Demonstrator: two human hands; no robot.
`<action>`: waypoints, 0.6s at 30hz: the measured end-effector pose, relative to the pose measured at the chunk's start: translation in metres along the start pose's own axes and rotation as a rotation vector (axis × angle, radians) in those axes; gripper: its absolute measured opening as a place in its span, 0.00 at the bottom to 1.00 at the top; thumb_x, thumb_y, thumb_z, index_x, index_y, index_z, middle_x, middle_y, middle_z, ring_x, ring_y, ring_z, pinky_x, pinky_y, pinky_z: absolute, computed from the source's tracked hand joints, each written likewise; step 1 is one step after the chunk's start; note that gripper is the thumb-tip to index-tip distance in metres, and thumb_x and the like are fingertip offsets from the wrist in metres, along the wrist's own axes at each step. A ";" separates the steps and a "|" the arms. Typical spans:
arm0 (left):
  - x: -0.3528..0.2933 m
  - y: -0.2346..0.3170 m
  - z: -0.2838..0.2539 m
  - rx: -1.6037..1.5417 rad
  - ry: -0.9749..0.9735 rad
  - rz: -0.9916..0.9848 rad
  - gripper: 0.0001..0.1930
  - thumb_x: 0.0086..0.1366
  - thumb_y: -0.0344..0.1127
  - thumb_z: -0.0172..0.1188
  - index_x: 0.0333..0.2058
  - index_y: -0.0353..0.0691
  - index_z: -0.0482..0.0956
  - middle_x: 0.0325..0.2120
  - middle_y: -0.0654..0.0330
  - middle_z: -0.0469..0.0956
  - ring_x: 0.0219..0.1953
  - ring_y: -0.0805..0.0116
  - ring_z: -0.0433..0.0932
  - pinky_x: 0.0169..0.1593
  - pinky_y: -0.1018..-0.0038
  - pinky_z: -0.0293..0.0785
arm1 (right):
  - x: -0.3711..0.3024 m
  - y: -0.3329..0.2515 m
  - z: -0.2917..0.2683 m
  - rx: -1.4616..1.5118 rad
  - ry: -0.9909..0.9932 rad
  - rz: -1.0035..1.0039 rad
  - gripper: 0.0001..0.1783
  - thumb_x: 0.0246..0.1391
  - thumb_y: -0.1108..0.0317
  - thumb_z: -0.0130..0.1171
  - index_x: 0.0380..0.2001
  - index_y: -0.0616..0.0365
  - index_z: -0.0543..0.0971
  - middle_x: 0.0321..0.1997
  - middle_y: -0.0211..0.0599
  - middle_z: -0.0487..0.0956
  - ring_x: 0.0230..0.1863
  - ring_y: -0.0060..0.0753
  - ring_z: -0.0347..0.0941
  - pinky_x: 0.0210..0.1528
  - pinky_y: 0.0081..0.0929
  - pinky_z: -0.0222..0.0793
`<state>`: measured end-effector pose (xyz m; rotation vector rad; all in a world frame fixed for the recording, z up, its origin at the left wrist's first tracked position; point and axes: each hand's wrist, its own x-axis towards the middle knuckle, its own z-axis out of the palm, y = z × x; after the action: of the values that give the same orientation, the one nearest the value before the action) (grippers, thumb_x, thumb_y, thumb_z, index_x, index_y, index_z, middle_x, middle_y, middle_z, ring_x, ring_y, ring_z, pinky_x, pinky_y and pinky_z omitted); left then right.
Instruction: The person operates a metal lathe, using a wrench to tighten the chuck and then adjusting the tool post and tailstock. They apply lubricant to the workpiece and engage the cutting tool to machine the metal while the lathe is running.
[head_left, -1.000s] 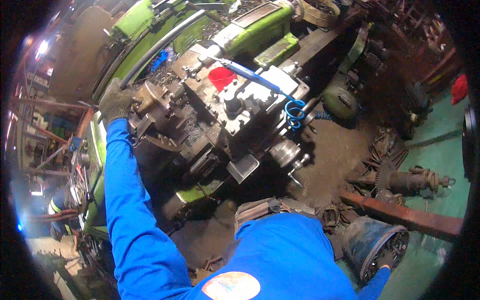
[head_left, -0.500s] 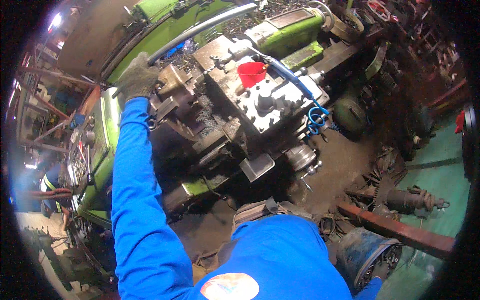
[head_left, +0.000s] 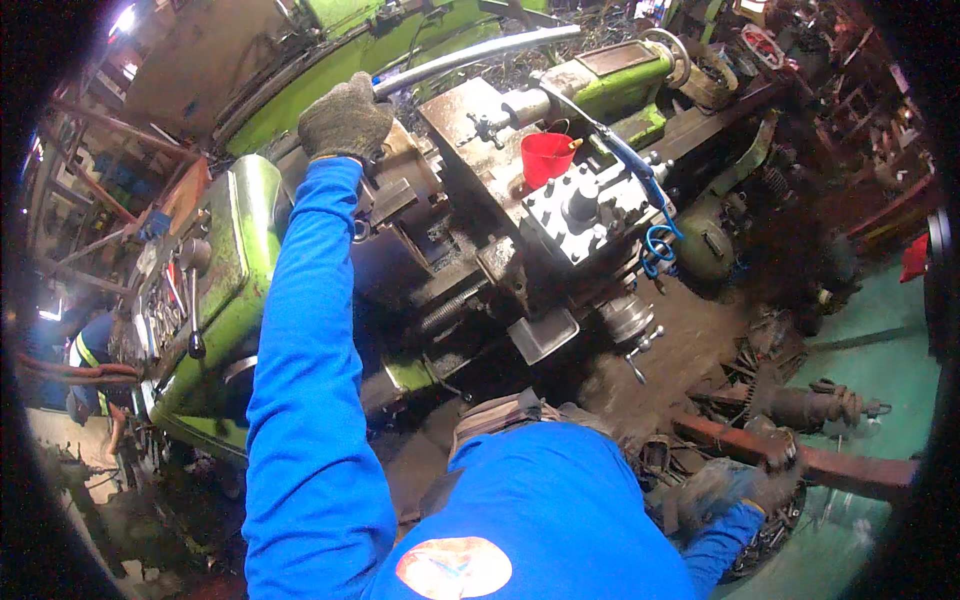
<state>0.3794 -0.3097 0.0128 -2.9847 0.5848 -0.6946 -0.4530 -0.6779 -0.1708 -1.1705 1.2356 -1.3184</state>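
My left hand [head_left: 346,118], in a dirty grey knit glove, is closed around the near end of a long metal pipe [head_left: 480,55]. The pipe slants over the lathe toward the upper right. Just below the hand sits the lathe's chuck [head_left: 400,190], partly hidden by my sleeve. To its right is the tool post [head_left: 575,215], with a red cup [head_left: 547,158] behind it. At the lower right my right hand [head_left: 718,495], also gloved, reaches over a drum [head_left: 785,530] of metal pieces. Motion smears its fingers.
The green headstock [head_left: 215,290] fills the left, with tools lying on top. A blue coiled hose [head_left: 660,245] hangs by the tool post. Crank handles [head_left: 640,350] stick out toward me. A rusty beam [head_left: 800,455] crosses the right side. Another person's sleeve [head_left: 90,350] shows far left.
My left hand has moved up and right, and the pipe's near end has shifted with it. My right forearm and glove have come into view over the drum. The whole view has shifted slightly.
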 end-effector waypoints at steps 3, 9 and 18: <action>0.005 -0.008 -0.004 -0.066 -0.046 0.054 0.25 0.63 0.62 0.61 0.45 0.47 0.80 0.42 0.48 0.86 0.47 0.45 0.85 0.49 0.48 0.80 | -0.106 -0.039 0.187 0.175 -0.350 0.056 0.16 0.69 0.70 0.55 0.57 0.62 0.76 0.47 0.34 0.78 0.35 0.19 0.70 0.34 0.14 0.69; -0.008 -0.020 0.015 -0.194 -0.008 0.026 0.28 0.65 0.67 0.57 0.43 0.46 0.78 0.40 0.45 0.85 0.45 0.42 0.85 0.46 0.46 0.79 | -0.273 -0.097 0.370 -0.060 -1.172 0.278 0.22 0.59 0.75 0.66 0.56 0.59 0.76 0.50 0.42 0.83 0.46 0.31 0.81 0.44 0.29 0.80; -0.021 -0.030 0.008 -0.251 0.112 0.067 0.17 0.64 0.50 0.61 0.44 0.46 0.81 0.38 0.48 0.85 0.43 0.44 0.85 0.47 0.47 0.80 | -0.354 -0.105 0.425 -0.105 -1.532 0.192 0.22 0.49 0.74 0.77 0.47 0.57 0.81 0.48 0.32 0.83 0.51 0.24 0.78 0.58 0.27 0.75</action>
<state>0.3762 -0.2751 -0.0004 -3.1493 0.8335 -0.8467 0.0000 -0.3600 -0.0653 -1.5384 0.2217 0.0232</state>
